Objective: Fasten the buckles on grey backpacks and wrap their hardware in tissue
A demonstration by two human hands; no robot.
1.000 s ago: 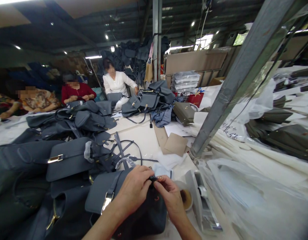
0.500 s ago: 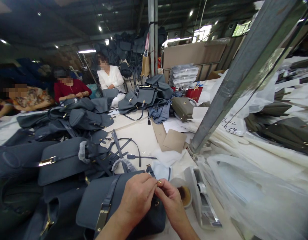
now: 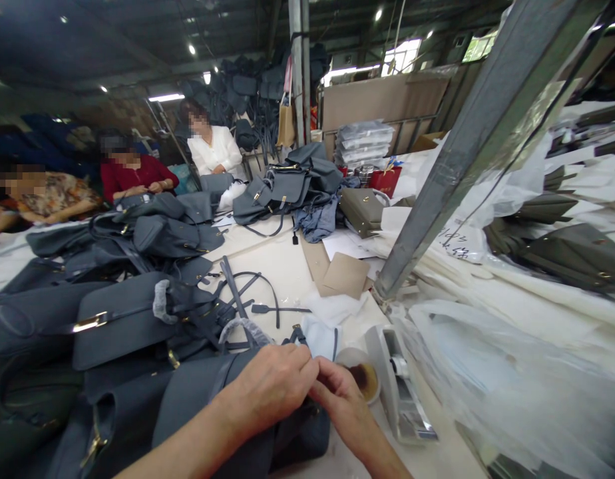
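Observation:
My left hand (image 3: 277, 379) is closed, its fingertips meeting those of my right hand (image 3: 340, 396) over the right edge of a dark blue-grey leather bag (image 3: 188, 399). My right thumb and forefinger are pinched together. Whatever sits between the fingertips is hidden from view now. The bag lies on the table in front of me, and my left forearm covers much of its flap. Beyond my hands, a handle wrapped in clear film (image 3: 245, 326) stands up. A pale blue cloth (image 3: 321, 338) lies just past my fingers.
A tape dispenser (image 3: 400, 386) and a cup with brown contents (image 3: 366, 379) stand right of my hands. More blue-grey bags (image 3: 122, 319) pile up at left. A slanted metal post (image 3: 452, 159) rises at right beside clear plastic (image 3: 487, 372). Several co-workers sit or stand across the table.
The small gold-coloured metal piece at my right fingertips is now out of sight. My left forearm has swung lower and further left, over the bag's flap and buckle.

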